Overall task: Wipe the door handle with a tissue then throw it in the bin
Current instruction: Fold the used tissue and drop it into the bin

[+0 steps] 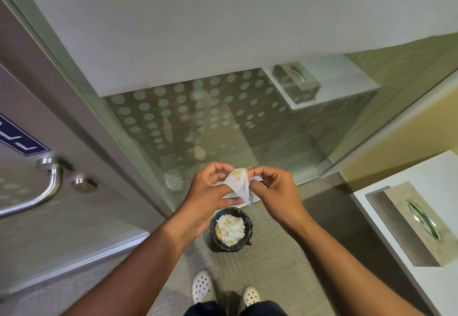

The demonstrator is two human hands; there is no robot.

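A white tissue (240, 183) with yellowish marks is held between my left hand (210, 191) and my right hand (273, 189), both pinching it in front of me. Directly below them on the floor stands a small black bin (231, 229) lined with a dark bag and filled with crumpled tissues. The curved steel door handle (47, 186) is on the door at the left, well apart from both hands, with a round lock (83, 184) beside it.
A glass partition (223, 122) with frosted dots stands ahead. A white shelf at the right carries a grey tissue box (416, 224). My feet in white perforated shoes (203, 287) stand on the carpet below. A blue sign (17, 137) is on the door.
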